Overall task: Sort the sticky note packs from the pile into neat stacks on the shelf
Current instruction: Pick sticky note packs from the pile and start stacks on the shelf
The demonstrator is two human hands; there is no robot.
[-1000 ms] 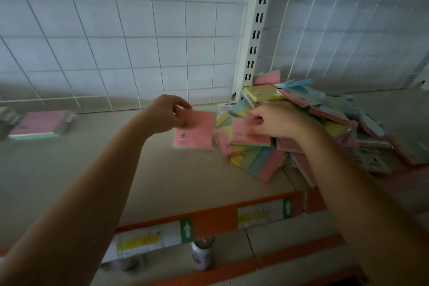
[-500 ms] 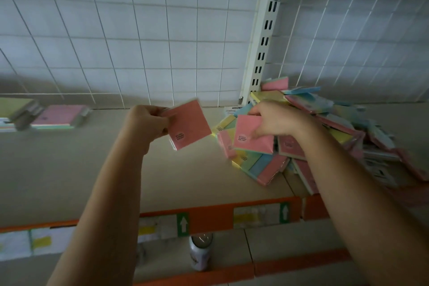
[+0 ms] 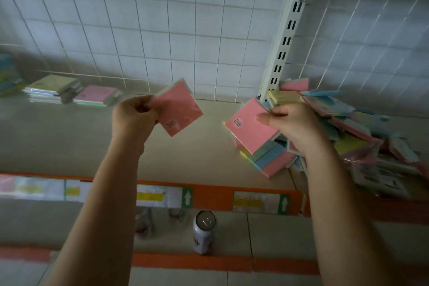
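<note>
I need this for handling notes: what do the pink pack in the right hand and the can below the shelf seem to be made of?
Pink pack: probably paper sheets, matte; layered edges show.
Can: likely metal; shiny top, printed side.

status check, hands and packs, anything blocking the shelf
Left hand pinching pink pack; right hand gripping second pink pack. Both held above shelf. Pile right, stacks left. Path between unobstructed.

can point(image 3: 204, 232) upright on lower shelf | wire grid point(image 3: 162, 30) behind | white slotted upright point(image 3: 282, 49)
</note>
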